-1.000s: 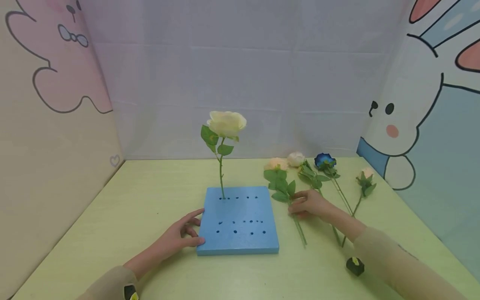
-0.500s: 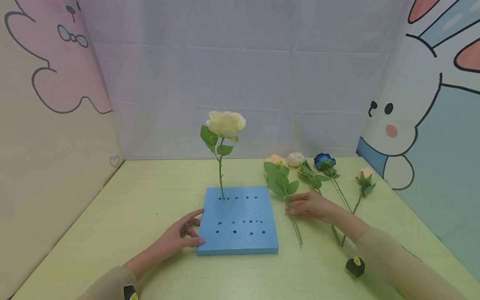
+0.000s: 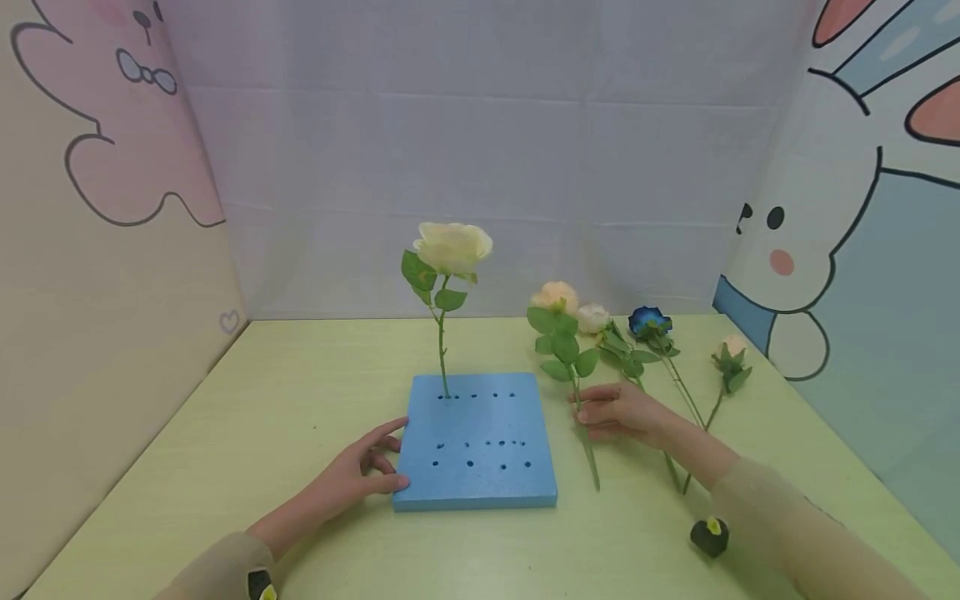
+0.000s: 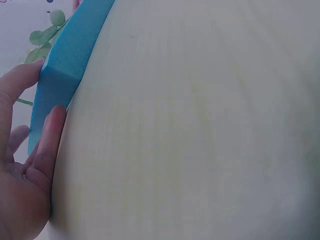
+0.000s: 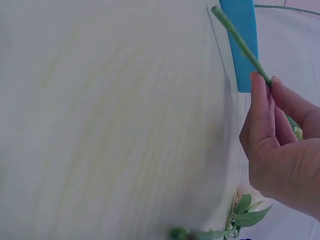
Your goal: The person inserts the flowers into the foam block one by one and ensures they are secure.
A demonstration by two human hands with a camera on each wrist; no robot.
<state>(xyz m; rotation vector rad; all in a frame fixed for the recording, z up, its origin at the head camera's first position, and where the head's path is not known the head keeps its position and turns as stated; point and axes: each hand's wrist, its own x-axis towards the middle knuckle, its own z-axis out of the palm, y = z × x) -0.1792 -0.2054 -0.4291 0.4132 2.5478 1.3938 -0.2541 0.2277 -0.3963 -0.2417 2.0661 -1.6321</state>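
A blue block (image 3: pixel 476 483) with rows of small holes lies on the table. One cream rose (image 3: pixel 453 248) stands upright in a hole in its back row. At the block's left side, my left hand (image 3: pixel 352 467) rests spread, thumb and fingertips touching the edge; the left wrist view shows the fingers (image 4: pixel 52 132) against the blue side. To the right of the block, my right hand (image 3: pixel 618 411) pinches the green stem of a peach rose (image 3: pixel 555 297) between thumb and fingers. The stem's cut end (image 5: pixel 215 10) points toward the front, with its bloom tilted away to the back.
Right of the held rose lie a pale pink rose (image 3: pixel 592 318), a blue rose (image 3: pixel 649 322) and a small peach rosebud (image 3: pixel 732 358), stems toward the front. A small black object (image 3: pixel 709 537) with a yellow mark is by the right sleeve. Printed walls enclose the table (image 3: pixel 315 367).
The peach rose has been raised off the table and its bloom now sits higher; its stem end has shifted slightly left. The left hand and block stay in place.
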